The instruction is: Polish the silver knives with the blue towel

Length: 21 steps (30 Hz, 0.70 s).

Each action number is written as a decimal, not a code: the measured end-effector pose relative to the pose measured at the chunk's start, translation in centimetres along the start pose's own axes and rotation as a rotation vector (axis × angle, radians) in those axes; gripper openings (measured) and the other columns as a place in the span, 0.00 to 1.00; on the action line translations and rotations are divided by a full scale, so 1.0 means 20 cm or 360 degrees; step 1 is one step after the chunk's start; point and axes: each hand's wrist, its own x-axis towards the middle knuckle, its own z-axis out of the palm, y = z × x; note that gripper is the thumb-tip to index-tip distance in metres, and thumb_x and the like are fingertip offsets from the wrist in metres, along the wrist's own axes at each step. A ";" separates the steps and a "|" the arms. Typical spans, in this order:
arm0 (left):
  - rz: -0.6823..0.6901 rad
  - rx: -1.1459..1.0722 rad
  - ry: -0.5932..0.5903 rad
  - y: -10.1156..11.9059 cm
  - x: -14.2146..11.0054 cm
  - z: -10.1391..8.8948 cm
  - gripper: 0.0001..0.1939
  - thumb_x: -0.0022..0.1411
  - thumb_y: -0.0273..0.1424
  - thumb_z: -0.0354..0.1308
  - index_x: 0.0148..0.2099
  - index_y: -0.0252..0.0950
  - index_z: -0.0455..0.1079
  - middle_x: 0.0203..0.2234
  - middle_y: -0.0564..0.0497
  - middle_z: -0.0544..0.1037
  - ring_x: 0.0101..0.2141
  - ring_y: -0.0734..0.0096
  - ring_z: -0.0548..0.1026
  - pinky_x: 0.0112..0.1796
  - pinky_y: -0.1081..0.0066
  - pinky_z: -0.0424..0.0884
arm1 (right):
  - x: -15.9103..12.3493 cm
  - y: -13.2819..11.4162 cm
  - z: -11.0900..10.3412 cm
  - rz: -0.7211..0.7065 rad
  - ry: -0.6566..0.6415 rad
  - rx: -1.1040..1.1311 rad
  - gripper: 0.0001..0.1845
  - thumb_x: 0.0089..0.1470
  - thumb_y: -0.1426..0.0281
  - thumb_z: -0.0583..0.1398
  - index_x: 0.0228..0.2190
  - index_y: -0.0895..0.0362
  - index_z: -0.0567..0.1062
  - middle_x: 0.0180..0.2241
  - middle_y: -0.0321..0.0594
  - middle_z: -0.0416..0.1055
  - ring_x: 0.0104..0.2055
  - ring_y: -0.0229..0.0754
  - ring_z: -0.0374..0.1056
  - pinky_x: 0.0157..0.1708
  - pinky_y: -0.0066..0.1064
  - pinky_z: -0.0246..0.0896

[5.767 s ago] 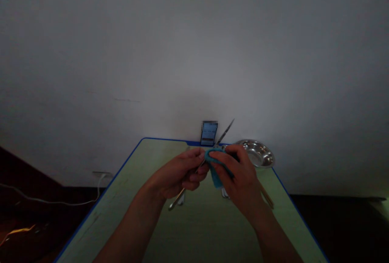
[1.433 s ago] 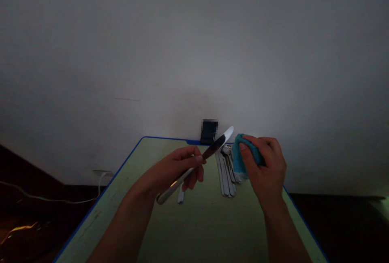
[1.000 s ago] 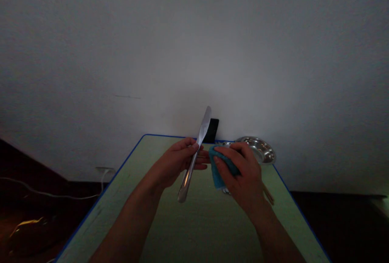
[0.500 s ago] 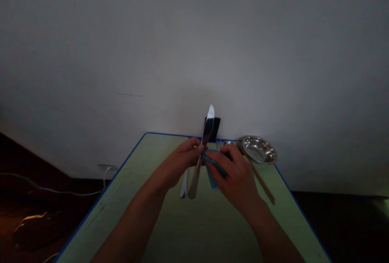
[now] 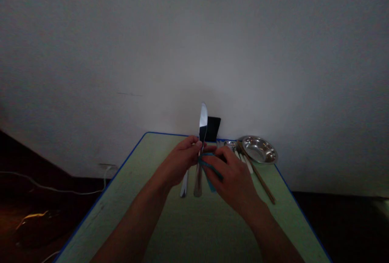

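Over a pale green table [image 5: 170, 226], the left hand [image 5: 184, 155] pinches a knife [image 5: 203, 119] near mid-length, blade tip up, a hold that seems to leave both ends free, as the right hand [image 5: 232, 178] grips a blue cloth [image 5: 210, 182] against the handle just below that pinch; right of the grip lie chopsticks [image 5: 263, 184] and a metal bowl [image 5: 260, 150], likely out of the hands' way

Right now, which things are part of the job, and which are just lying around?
Part of the job:
knife, blade up, in the left grip
blue cloth, in the right grip, at the knife's handle

Just lying around, it seems:
metal bowl
brown sticks
cutlery beside them
metal handle left of the knife
dark slab standing behind
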 end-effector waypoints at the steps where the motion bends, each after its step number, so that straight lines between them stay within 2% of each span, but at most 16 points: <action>1: -0.0013 -0.0019 0.0011 0.00 0.00 0.00 0.10 0.55 0.32 0.60 0.31 0.35 0.61 0.22 0.55 0.73 0.24 0.76 0.70 0.31 0.74 0.64 | 0.00 0.00 0.00 -0.0003 -0.0014 -0.0001 0.09 0.57 0.71 0.56 0.38 0.56 0.75 0.34 0.40 0.64 0.36 0.39 0.63 0.33 0.31 0.61; 5: 0.0000 -0.0074 0.0017 0.01 0.00 0.01 0.08 0.56 0.30 0.60 0.31 0.35 0.62 0.22 0.54 0.75 0.24 0.75 0.73 0.29 0.75 0.65 | -0.01 0.00 0.00 -0.0024 -0.0064 -0.0010 0.09 0.57 0.71 0.55 0.39 0.55 0.74 0.35 0.40 0.63 0.36 0.39 0.62 0.34 0.31 0.60; 10: -0.0025 -0.0103 0.0053 0.02 0.00 0.00 0.07 0.60 0.27 0.56 0.32 0.34 0.60 0.30 0.45 0.80 0.33 0.66 0.78 0.34 0.70 0.70 | -0.01 -0.01 0.00 -0.0028 -0.0126 -0.0040 0.09 0.58 0.69 0.55 0.39 0.54 0.74 0.34 0.39 0.63 0.35 0.39 0.61 0.32 0.31 0.58; 21: 0.0022 -0.0166 0.0232 0.04 0.00 0.02 0.07 0.64 0.21 0.48 0.32 0.34 0.59 0.33 0.40 0.80 0.35 0.63 0.80 0.40 0.64 0.74 | -0.03 -0.02 -0.01 -0.0088 -0.0341 -0.0062 0.09 0.58 0.69 0.55 0.39 0.53 0.74 0.34 0.38 0.62 0.34 0.39 0.60 0.29 0.30 0.53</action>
